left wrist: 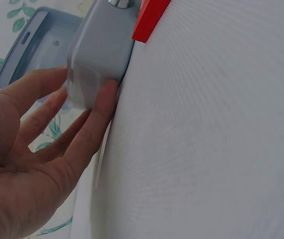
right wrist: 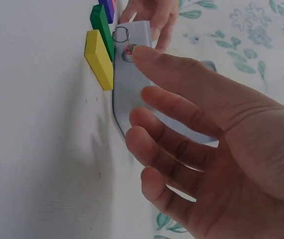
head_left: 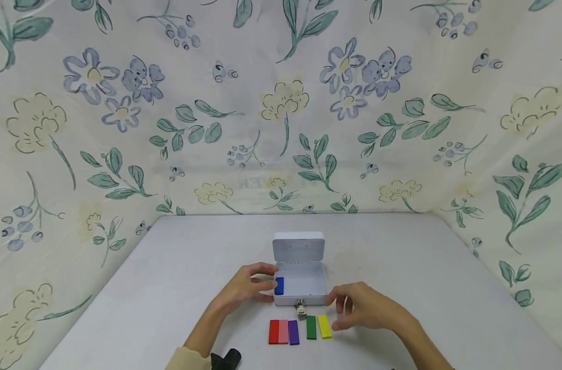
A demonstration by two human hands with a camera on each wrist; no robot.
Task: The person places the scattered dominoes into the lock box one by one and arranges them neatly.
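A small pale metal box point(head_left: 308, 299) stands on the table with its lid point(head_left: 298, 250) raised. Inside, a blue block point(head_left: 279, 285) rests by the left wall. My left hand point(head_left: 249, 284) touches the box's left end with fairly straight, spread fingers; one fingertip sits low by the tabletop in the left wrist view. Just off the front right corner, my right hand point(head_left: 366, 306) hovers with loosely bent fingers and holds nothing. Its thumb is close to a yellow block point(head_left: 324, 327). Beside that lie green point(head_left: 311, 328), purple point(head_left: 294, 332), pink point(head_left: 283, 332) and red point(head_left: 274, 332) blocks.
Keys on a ring point(right wrist: 121, 34) hang from the lock on the box's front, just behind the row of blocks. A black object point(head_left: 226, 359) shows by the left sleeve. Floral cloth point(head_left: 281, 154) encloses the white table point(head_left: 193, 246) at the back and sides.
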